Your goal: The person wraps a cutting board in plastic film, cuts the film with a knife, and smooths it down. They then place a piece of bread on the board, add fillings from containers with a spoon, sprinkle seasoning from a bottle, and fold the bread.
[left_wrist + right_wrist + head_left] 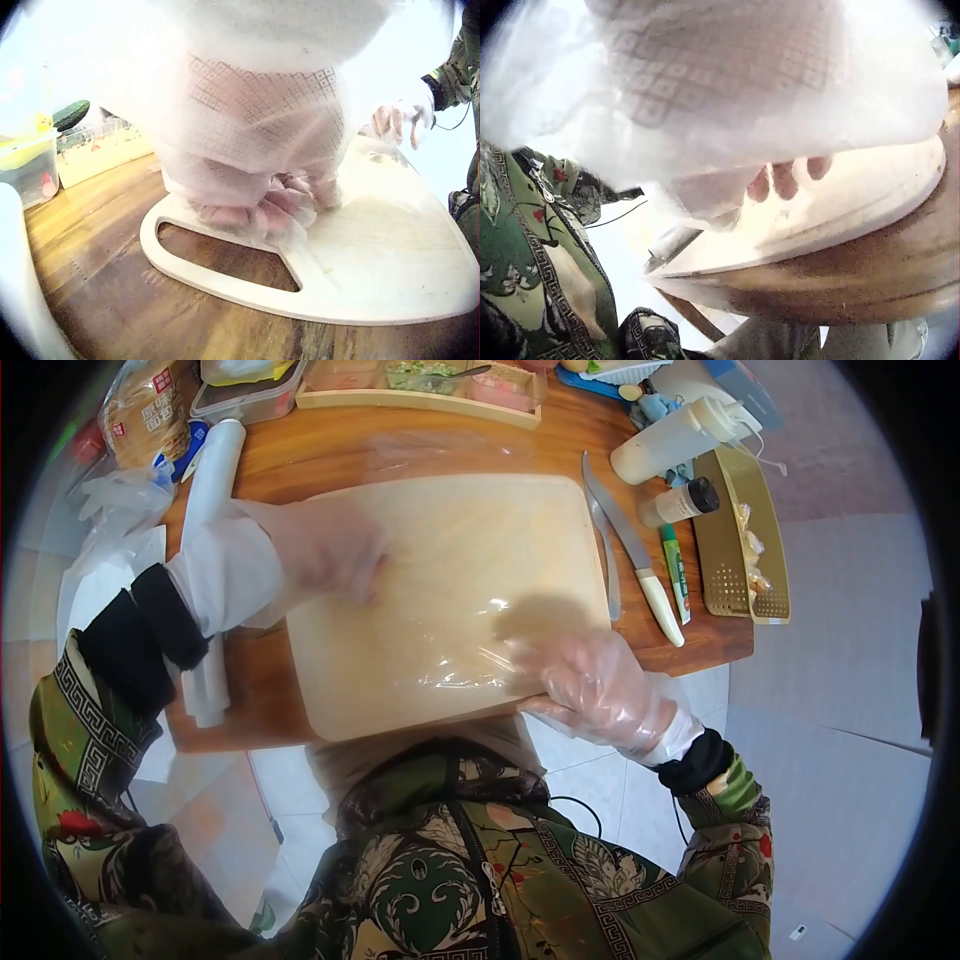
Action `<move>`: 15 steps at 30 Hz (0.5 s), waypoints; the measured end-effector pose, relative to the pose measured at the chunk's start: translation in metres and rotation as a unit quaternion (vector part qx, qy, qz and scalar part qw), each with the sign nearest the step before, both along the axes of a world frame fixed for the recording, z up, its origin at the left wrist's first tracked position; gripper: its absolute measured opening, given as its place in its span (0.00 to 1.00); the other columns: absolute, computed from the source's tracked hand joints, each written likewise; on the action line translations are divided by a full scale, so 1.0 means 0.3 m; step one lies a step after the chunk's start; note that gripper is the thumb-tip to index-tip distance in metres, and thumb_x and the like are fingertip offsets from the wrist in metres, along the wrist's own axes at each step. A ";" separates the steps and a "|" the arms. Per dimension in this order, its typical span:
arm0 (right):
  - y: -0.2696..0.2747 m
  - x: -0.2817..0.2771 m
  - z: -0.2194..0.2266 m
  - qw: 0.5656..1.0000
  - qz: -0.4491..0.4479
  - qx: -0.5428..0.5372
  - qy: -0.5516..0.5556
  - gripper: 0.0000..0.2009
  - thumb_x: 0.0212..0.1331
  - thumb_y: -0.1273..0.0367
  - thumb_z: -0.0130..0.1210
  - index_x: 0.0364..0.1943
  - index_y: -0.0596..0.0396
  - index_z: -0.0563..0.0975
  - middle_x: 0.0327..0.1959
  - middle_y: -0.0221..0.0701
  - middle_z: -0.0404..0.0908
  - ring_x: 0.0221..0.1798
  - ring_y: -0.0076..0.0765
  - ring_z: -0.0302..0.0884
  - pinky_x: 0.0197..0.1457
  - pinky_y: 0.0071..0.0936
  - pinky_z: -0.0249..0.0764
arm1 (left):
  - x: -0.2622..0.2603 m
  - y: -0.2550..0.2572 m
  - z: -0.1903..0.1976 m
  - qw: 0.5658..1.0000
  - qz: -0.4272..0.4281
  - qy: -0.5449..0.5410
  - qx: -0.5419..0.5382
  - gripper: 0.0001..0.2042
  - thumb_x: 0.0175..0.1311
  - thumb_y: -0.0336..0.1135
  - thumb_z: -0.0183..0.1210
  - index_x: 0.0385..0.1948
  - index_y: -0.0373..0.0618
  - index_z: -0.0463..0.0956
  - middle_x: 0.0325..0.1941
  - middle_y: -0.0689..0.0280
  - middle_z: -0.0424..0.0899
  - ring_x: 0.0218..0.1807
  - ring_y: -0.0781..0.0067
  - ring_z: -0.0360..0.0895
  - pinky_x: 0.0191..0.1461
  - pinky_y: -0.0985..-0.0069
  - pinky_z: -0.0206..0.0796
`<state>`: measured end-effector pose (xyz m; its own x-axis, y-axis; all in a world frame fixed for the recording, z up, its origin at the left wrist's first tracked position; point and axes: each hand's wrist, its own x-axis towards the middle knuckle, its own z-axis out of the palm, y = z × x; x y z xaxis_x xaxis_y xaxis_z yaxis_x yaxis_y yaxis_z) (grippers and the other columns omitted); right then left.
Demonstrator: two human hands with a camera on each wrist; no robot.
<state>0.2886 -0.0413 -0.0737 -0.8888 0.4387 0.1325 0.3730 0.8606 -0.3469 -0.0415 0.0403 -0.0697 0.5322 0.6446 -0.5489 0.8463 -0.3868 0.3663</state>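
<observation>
A pale cutting board [450, 550] lies before me, with shiny clear film [465, 675] over its near part. My left hand [325, 555], in a loose clear plastic glove, is blurred over the board's left part. In the left wrist view, its loosely bent fingers [277, 217] are right at the board surface beside the handle slot. My right hand [595, 690], gloved too, is over the board's near right corner. Its extended fingertips [784, 180] show low over the board in the right wrist view; the glove cuff hides much of that hand.
Right of the board lie a white-handled knife [655, 600], a seasoning bottle [680, 503], a squeeze bottle [670, 442], a green tube [675, 570] and a basket [730, 585]. At left is a long white roll [213, 480]. A divided food tray [400, 398] and bagged bread [150, 410] stand behind.
</observation>
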 end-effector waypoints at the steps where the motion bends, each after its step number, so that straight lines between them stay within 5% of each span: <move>1: 0.006 -0.026 -0.005 1.000 -0.017 0.003 0.014 0.11 0.59 0.70 0.58 0.45 0.56 0.80 0.42 0.37 0.81 0.40 0.48 0.79 0.38 0.44 0.76 | -0.009 0.003 -0.021 1.000 0.000 0.001 0.000 0.13 0.52 0.39 0.72 0.33 0.43 0.79 0.29 0.57 0.83 0.35 0.55 0.81 0.39 0.61 0.72; 6: 0.044 -0.040 -0.054 0.997 0.033 -0.009 -0.066 0.11 0.59 0.70 0.57 0.45 0.57 0.79 0.40 0.39 0.81 0.38 0.51 0.80 0.39 0.45 0.76 | -0.056 -0.009 -0.075 0.999 -0.015 -0.003 0.049 0.14 0.54 0.43 0.70 0.35 0.44 0.80 0.31 0.56 0.84 0.36 0.54 0.82 0.41 0.61 0.73; 8: 0.044 -0.084 0.019 0.961 -0.037 -0.246 -0.121 0.09 0.61 0.69 0.55 0.42 0.58 0.78 0.36 0.40 0.79 0.36 0.53 0.79 0.38 0.44 0.75 | -0.012 -0.014 -0.029 0.999 0.002 0.022 0.038 0.14 0.54 0.42 0.70 0.35 0.44 0.80 0.31 0.56 0.84 0.36 0.53 0.82 0.41 0.60 0.72; 12: 0.031 -0.137 0.062 0.951 -0.015 -0.273 -0.143 0.07 0.62 0.70 0.52 0.38 0.58 0.76 0.33 0.41 0.77 0.36 0.52 0.78 0.36 0.44 0.74 | -0.011 -0.025 -0.011 0.999 0.005 0.004 0.041 0.14 0.55 0.42 0.70 0.35 0.44 0.80 0.31 0.56 0.85 0.36 0.52 0.82 0.41 0.60 0.72; 15: 0.022 -0.155 0.058 0.967 0.105 -0.206 -0.108 0.07 0.60 0.69 0.52 0.35 0.59 0.75 0.31 0.42 0.75 0.35 0.52 0.77 0.35 0.45 0.72 | -0.016 -0.025 -0.005 0.999 0.004 0.005 0.031 0.14 0.55 0.42 0.69 0.36 0.44 0.80 0.32 0.56 0.84 0.37 0.52 0.81 0.41 0.60 0.72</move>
<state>0.2421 -0.0348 -0.0564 -0.9513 0.2219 -0.2141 0.3076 0.7309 -0.6093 -0.0463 0.0329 -0.0712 0.5211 0.6819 -0.5133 0.8532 -0.4013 0.3331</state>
